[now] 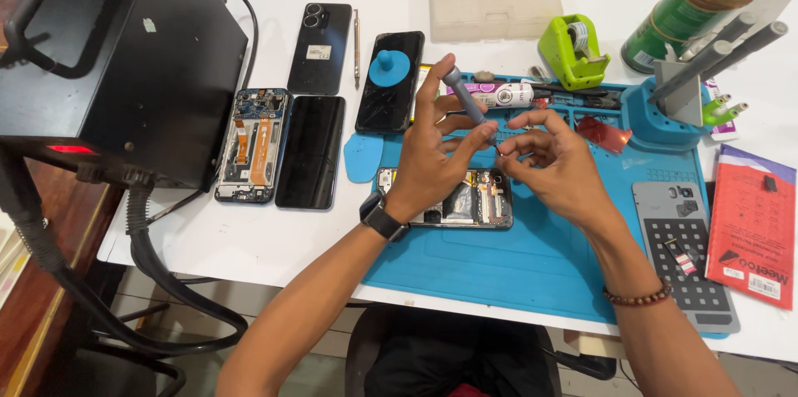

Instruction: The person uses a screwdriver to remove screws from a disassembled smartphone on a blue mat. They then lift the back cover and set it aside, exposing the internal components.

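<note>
Here, both hands (490, 156) raised over the opened phone (449, 197), fingertips pinching a grey screwdriver (465, 96).

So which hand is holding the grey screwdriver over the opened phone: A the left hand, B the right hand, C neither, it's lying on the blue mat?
A: the left hand grips the grey screwdriver above the opened phone; the right hand only pinches near its tip.

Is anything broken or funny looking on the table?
Yes. The phone under the hands has no back cover, so its insides show. Another opened phone lies by the black box. The left hand holds a small screwdriver.
</note>
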